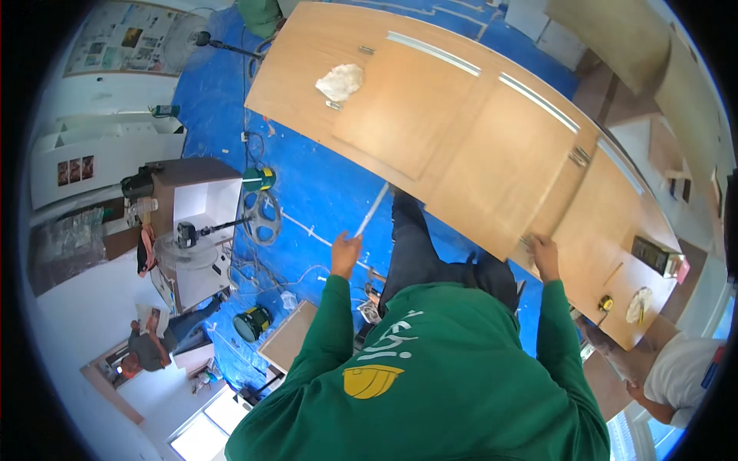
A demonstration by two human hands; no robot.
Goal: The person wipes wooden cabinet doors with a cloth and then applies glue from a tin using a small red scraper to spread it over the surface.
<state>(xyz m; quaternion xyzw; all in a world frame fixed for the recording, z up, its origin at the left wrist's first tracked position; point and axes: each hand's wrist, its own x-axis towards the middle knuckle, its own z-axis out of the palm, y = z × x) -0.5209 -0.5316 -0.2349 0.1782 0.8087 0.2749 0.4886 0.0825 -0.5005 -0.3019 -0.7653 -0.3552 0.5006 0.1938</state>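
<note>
Wearing a green sweatshirt [461,369], the person is at the near edge of the wooden tabletop [290,96]. The left hand [346,255] has its grip clamped on the lower end of a pale strip [373,210], which slants up toward that edge, off the wood. The right hand [544,257] rests at the near edge of a panel [500,157], fingers by a metal fitting [527,243]; whether its grip has closed on the fitting, I cannot tell.

Toward the tabletop's right end lie a tape measure [606,303], a pencil [613,273], a cloth [639,305] and a dark box [652,255]. A co-worker [684,376] in white is just beyond that end. Another panel [400,115] lies left of the first, with a crumpled rag [340,82] and a hinge [334,105] near its left side. Pale rails [434,54] run along the far side.

Off to the left, on the blue floor [307,192], are a bucket [253,323] and a fan [186,250]; farther out, another person [150,347] holds papers.
</note>
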